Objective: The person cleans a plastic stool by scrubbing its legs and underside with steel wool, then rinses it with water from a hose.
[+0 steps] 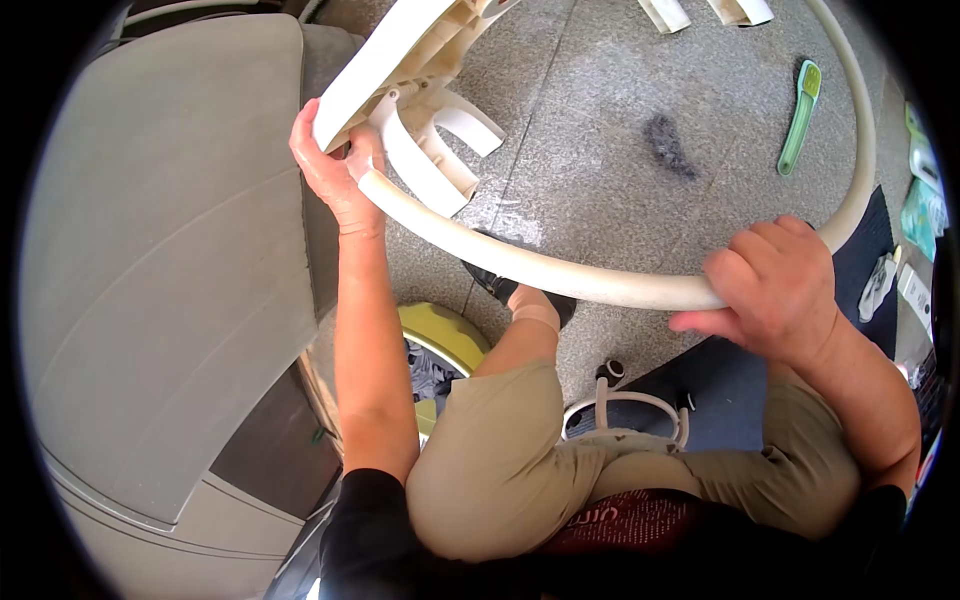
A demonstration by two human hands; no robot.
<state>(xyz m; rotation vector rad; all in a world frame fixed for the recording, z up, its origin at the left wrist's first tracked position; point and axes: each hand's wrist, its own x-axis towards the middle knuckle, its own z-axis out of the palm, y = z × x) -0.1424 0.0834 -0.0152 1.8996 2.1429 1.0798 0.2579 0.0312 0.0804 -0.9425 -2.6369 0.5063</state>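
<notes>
A long cream-coloured hose [540, 272] curves across the view and bends up along the right side. My right hand [775, 285] is wrapped round it at the lower right, thumb along its underside. At the upper left, my left hand [340, 170] grips the lower edge of a large white plastic piece [385, 60], beside the hose's end. The piece is tilted, with its ribbed inside showing and curved legs [425, 160] below it. Whether my left fingers also hold the hose end is hard to tell.
A green brush [800, 118] and a dark clump of lint [668, 147] lie on the speckled floor [600, 120]. A large grey panel [180, 250] stands at the left. Near my legs are a yellow-green bin [445, 330], a wheeled stool base and a dark mat [720, 390].
</notes>
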